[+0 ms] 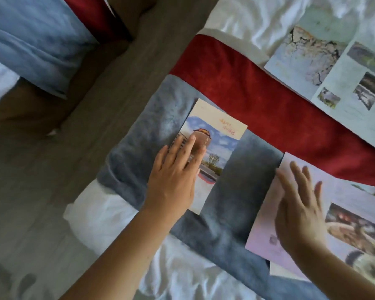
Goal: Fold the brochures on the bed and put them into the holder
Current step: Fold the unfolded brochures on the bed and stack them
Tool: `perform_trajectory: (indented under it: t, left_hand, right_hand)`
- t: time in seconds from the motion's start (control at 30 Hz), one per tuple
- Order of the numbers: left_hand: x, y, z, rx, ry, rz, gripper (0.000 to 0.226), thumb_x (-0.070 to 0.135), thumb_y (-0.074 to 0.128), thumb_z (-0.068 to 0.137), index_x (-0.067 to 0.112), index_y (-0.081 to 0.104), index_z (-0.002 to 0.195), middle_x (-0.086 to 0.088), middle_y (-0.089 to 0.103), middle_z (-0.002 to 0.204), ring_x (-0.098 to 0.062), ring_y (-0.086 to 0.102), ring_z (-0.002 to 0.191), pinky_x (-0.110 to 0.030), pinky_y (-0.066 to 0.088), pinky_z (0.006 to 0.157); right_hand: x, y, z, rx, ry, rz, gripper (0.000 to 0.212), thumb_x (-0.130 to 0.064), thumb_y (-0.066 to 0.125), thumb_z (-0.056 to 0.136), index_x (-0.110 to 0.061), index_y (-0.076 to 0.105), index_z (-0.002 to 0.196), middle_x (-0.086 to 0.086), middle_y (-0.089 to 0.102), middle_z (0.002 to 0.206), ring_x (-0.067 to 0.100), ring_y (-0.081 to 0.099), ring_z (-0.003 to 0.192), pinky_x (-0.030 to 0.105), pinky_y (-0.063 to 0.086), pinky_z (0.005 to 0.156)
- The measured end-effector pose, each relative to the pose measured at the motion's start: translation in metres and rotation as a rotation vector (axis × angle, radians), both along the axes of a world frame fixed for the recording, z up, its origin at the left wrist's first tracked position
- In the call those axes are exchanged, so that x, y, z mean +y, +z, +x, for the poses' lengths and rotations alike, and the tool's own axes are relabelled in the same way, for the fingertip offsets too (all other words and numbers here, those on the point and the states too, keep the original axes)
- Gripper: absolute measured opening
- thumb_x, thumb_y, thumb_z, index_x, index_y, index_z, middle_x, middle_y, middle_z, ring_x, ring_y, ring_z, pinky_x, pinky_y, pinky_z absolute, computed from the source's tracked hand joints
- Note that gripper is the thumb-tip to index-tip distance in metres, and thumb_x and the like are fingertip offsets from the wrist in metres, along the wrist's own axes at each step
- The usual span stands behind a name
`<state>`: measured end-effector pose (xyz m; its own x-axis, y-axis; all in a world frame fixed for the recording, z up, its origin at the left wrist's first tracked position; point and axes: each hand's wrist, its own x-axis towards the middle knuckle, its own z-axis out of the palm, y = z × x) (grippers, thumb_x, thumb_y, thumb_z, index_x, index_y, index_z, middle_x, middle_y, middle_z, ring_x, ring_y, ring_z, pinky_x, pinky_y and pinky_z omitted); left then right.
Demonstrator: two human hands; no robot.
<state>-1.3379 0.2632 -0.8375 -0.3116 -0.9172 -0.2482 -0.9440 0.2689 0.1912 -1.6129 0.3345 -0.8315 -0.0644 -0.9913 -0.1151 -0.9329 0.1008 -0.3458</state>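
**Item 1. Left hand** [175,176]: palm down, fingers straight and close together, pressing the folded brochure [212,148]. It grasps nothing.

**Item 2. Right hand** [299,211]: palm down, fingers straight and spread, laid on the pink brochure [346,191] near its left edge. It grasps nothing. The hand is slightly blurred, so firm contact cannot be confirmed.

**Item 3. Folded brochure**: 1 narrow panel with a building-and-sky cover facing up. It runs toward 1 o'clock from the left hand and lies wholly on the grey runner [243,180].

**Item 4. Pink brochure**: unfolded, at 4 o'clock in the view. It lies across the grey runner and the red band [247,87] and is cut off by the right edge.

**Item 5. Green brochure** [333,68]: unfolded, at 1 o'clock in the view. It lies on the red band and the white sheet [182,267], well apart from both hands.

**Item 6. Holder**: not in view.

**Status (judged)**: 1 brochure is creased and at least 2 remain flat. Nothing appears to be in the holder yet.

**Hazards (judged)**:
- The plush runner gives under pressure, so the crease may stay soft and the panel may spring open when the left hand lifts.
- The folded brochure sits toward the bed edge at 9 o'clock, so a sliding palm could push it to the floor [52,169].
- Dragging the pink sheet with 1 flat hand could buckle or skew it on the rumpled bedding, which would misalign its fold.
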Motion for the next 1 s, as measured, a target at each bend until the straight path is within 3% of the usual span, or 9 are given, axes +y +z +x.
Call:
perform_trajectory:
  t: [0.1, 0.23, 0.33, 0.43, 0.53, 0.6, 0.8, 1.0]
  left_hand:
    - [0.005, 0.004, 0.008, 0.011, 0.006, 0.031, 0.063, 0.025, 0.054, 0.102, 0.027, 0.031, 0.161, -0.003, 0.019, 0.17, -0.029, 0.018, 0.157, -0.05, 0.025, 0.123]
    - [0.012, 0.016, 0.013, -0.01, 0.028, 0.088, 0.061, 0.043, 0.028, 0.108, 0.026, 0.014, 0.165, -0.002, 0.002, 0.173, -0.026, 0.0, 0.159, -0.047, 0.014, 0.126]
    - [0.021, 0.029, 0.013, -0.046, 0.025, 0.151, 0.073, 0.052, 0.04, 0.103, 0.021, 0.014, 0.165, -0.004, 0.0, 0.173, -0.028, -0.005, 0.159, -0.047, 0.009, 0.127]
    - [0.027, 0.035, 0.015, -0.051, 0.064, 0.199, 0.082, 0.054, 0.05, 0.101, 0.02, 0.012, 0.164, -0.003, 0.0, 0.173, -0.026, -0.004, 0.159, -0.042, 0.01, 0.127]
    - [0.026, 0.03, 0.019, -0.056, 0.09, 0.215, 0.084, 0.054, 0.049, 0.101, 0.023, 0.002, 0.164, 0.0, -0.012, 0.172, -0.022, -0.013, 0.158, -0.037, 0.008, 0.128]
    - [0.022, 0.023, 0.019, -0.042, 0.105, 0.247, 0.087, 0.053, 0.05, 0.101, 0.024, -0.002, 0.164, 0.003, -0.016, 0.171, -0.019, -0.015, 0.158, -0.035, 0.006, 0.128]
    - [0.012, 0.002, 0.018, 0.017, 0.171, 0.363, 0.092, 0.054, 0.058, 0.096, 0.024, 0.003, 0.164, 0.007, -0.015, 0.171, -0.018, -0.012, 0.158, -0.036, 0.006, 0.126]
    - [0.01, -0.005, 0.018, 0.073, 0.219, 0.393, 0.095, 0.053, 0.064, 0.093, 0.027, 0.007, 0.164, 0.01, -0.013, 0.171, -0.014, -0.011, 0.158, -0.034, 0.006, 0.126]
  right_hand:
    - [-0.046, 0.001, 0.07, -0.05, 0.173, 0.055, 0.053, -0.026, 0.036, 0.107, -0.014, 0.037, 0.159, 0.01, 0.021, 0.171, 0.029, 0.009, 0.16, 0.053, 0.011, 0.129]
    - [-0.084, -0.004, 0.124, 0.056, 0.274, 0.22, 0.07, -0.047, 0.036, 0.109, -0.025, 0.003, 0.166, 0.004, -0.014, 0.173, 0.021, -0.015, 0.159, 0.036, -0.013, 0.126]
    - [-0.09, -0.007, 0.137, 0.144, 0.29, 0.234, 0.082, -0.025, 0.045, 0.106, -0.024, -0.013, 0.164, 0.009, -0.03, 0.168, 0.024, -0.027, 0.156, 0.035, -0.019, 0.123]
    - [-0.086, -0.004, 0.146, 0.11, 0.297, 0.211, 0.09, -0.006, 0.044, 0.095, -0.024, -0.009, 0.165, 0.012, -0.026, 0.169, 0.024, -0.027, 0.155, 0.034, -0.019, 0.124]
    - [-0.082, -0.004, 0.152, 0.06, 0.289, 0.225, 0.075, -0.033, 0.045, 0.108, -0.022, 0.0, 0.166, 0.013, -0.018, 0.171, 0.026, -0.015, 0.159, 0.037, -0.008, 0.127]
    - [-0.083, -0.007, 0.152, 0.065, 0.291, 0.266, 0.078, -0.046, 0.044, 0.107, -0.022, 0.0, 0.167, 0.012, -0.019, 0.171, 0.026, -0.014, 0.159, 0.039, -0.003, 0.129]
    - [-0.09, -0.021, 0.155, 0.066, 0.281, 0.3, 0.08, -0.032, 0.054, 0.105, -0.024, 0.003, 0.167, 0.012, -0.019, 0.171, 0.027, -0.017, 0.159, 0.037, -0.007, 0.127]
    - [-0.095, -0.027, 0.158, 0.039, 0.263, 0.36, 0.08, -0.034, 0.052, 0.104, -0.025, 0.002, 0.166, 0.012, -0.02, 0.171, 0.028, -0.019, 0.158, 0.037, -0.009, 0.126]
